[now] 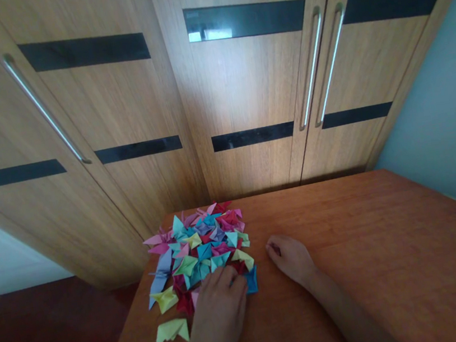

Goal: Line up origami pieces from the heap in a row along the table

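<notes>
A heap of folded paper cranes (203, 251) in pink, blue, teal, red, purple and yellow lies on the left part of the table. My left hand (221, 302) rests over the near edge of this heap, back upward, its fingers curled together among the cranes. Whatever its fingertips may hold is hidden. A blue folded paper piece (251, 280) sticks out just right of those fingers. On the bare wood right of the heap, my right hand (292, 258) lies loosely curled, with nothing visible in it. A single pale yellow crane (172, 331) sits apart, left of my left wrist.
The brown wooden table (369, 241) reaches to a wooden wardrobe (237, 90) with dark strips and long metal handles. A pale blue wall (439, 107) stands at the right. Dark reddish floor (59, 330) shows beyond the table's left edge.
</notes>
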A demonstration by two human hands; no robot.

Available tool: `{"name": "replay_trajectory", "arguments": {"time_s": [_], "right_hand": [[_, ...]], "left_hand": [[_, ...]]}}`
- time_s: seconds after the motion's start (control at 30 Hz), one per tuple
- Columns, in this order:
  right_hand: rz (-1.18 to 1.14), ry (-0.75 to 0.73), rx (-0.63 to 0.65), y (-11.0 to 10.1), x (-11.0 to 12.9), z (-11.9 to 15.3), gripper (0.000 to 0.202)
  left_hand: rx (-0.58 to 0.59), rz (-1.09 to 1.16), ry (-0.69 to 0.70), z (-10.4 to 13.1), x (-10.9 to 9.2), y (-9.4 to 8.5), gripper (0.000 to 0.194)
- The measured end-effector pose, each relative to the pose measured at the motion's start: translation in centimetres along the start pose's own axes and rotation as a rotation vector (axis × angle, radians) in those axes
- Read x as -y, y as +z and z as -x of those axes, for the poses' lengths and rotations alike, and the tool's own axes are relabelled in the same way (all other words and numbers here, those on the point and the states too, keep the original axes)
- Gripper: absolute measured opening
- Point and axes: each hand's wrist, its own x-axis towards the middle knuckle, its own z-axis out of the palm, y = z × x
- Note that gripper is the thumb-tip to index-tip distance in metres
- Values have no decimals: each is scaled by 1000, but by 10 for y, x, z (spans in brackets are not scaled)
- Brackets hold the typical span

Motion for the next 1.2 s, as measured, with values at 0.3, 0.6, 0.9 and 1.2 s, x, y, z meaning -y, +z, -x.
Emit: {"name": "replay_trajectory", "arguments": {"time_s": [0.3, 0.6, 0.9, 1.2], "right_hand": [[-10, -4, 2, -1, 1, 0, 19], [-23, 16, 9, -2, 2, 1, 19], [-8, 2, 3, 1, -1, 0, 19], [-7, 3, -1, -1, 1, 0, 19]], "left_hand": [[34, -151, 5, 6, 5, -2, 17], [9, -177, 15, 9, 4, 6, 22], [-23, -123, 102, 11, 2, 13, 13], [17, -96, 112, 11, -1, 19, 16]]}}
